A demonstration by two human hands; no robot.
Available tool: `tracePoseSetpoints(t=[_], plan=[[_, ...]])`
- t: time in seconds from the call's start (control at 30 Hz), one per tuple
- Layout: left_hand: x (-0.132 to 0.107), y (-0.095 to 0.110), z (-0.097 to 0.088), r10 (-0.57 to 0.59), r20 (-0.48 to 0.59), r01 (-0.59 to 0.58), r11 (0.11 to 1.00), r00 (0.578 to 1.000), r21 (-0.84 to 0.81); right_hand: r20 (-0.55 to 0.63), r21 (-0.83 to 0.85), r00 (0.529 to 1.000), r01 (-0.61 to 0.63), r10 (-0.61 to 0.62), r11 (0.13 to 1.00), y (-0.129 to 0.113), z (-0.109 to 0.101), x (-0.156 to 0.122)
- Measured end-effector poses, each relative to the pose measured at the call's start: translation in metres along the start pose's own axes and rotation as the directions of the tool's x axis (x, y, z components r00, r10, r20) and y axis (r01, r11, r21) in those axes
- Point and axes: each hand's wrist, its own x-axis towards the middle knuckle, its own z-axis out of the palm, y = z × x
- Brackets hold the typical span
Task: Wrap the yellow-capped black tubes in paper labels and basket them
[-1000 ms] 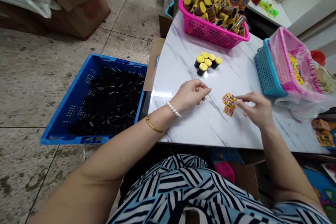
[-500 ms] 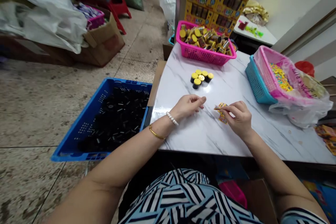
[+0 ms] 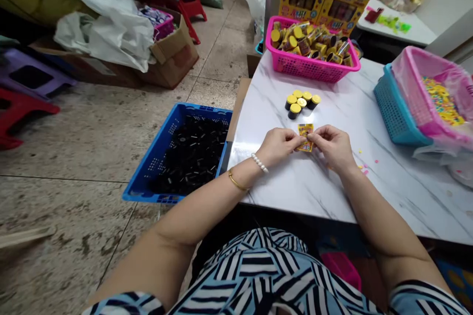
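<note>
Between my two hands, just above the marble-patterned table (image 3: 273, 177), is a small yellow printed wrapper (image 3: 305, 131). My left hand (image 3: 280, 145) pinches its left side between thumb and fingers. From the other side, my right hand (image 3: 332, 145) pinches the right side, with some fingertips hidden behind it. Close beyond the wrapper stands a cluster of several small black tubs with yellow lids (image 3: 294, 110). A few tiny pink and yellow bits (image 3: 364, 167) lie on the table right of my right hand.
A pink basket (image 3: 314, 70) of yellow-capped tubes stands at the back, before stacked yellow boxes (image 3: 301, 2). To the right, a plastic-lined pink basket (image 3: 410, 93) of colourful bits rests in a blue basket (image 3: 391, 113). A blue crate (image 3: 148, 177) of black pieces sits left of the table.
My left hand has come over to the wrapper and now grips it together with my right hand. The wrapper has moved left and away from me. The camera view has swung left.
</note>
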Motion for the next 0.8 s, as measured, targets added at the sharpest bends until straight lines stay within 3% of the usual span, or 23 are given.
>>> tracePoseSetpoints(t=[0.07, 0.13, 0.2, 0.3, 0.43, 0.5, 0.6, 0.8], plan=[[-0.003, 0.003, 0.001, 0.013, 0.039, -0.016, 0.995, 0.999, 0.099, -0.030, -0.083, 0.997, 0.069, -0.071, 0.994, 0.002, -0.006, 0.000], [-0.004, 0.006, 0.001, 0.044, 0.007, -0.045, 0.988, 0.999, 0.145, -0.061, -0.117, 0.992, 0.106, -0.113, 0.988, 0.001, -0.011, 0.001], [-0.003, 0.006, -0.001, 0.068, -0.088, -0.060, 0.995, 0.994, 0.084, -0.058, -0.080, 0.993, 0.095, -0.100, 0.992, 0.000, -0.013, 0.002], [0.004, 0.002, -0.004, 0.061, -0.167, -0.077, 0.993, 0.984, -0.090, 0.042, -0.073, 0.995, 0.094, -0.091, 0.993, 0.001, -0.010, 0.001], [0.011, -0.004, -0.005, 0.102, -0.197, -0.115, 0.992, 0.975, -0.059, 0.114, -0.395, 0.976, 0.217, -0.187, 0.892, 0.008, -0.007, -0.002], [0.011, -0.004, -0.004, 0.115, -0.227, -0.115, 0.993, 0.967, 0.017, 0.088, -0.495, 0.956, 0.284, -0.278, 0.821, 0.009, -0.007, -0.004], [0.010, -0.002, -0.006, 0.132, -0.195, -0.129, 0.991, 0.972, 0.029, 0.017, -0.523, 0.929, 0.324, -0.371, 0.788, 0.008, -0.005, -0.003], [0.008, -0.001, -0.010, 0.064, -0.206, -0.073, 0.997, 0.976, -0.036, -0.102, -0.423, 0.942, 0.249, -0.319, 0.871, 0.014, -0.002, 0.003]])
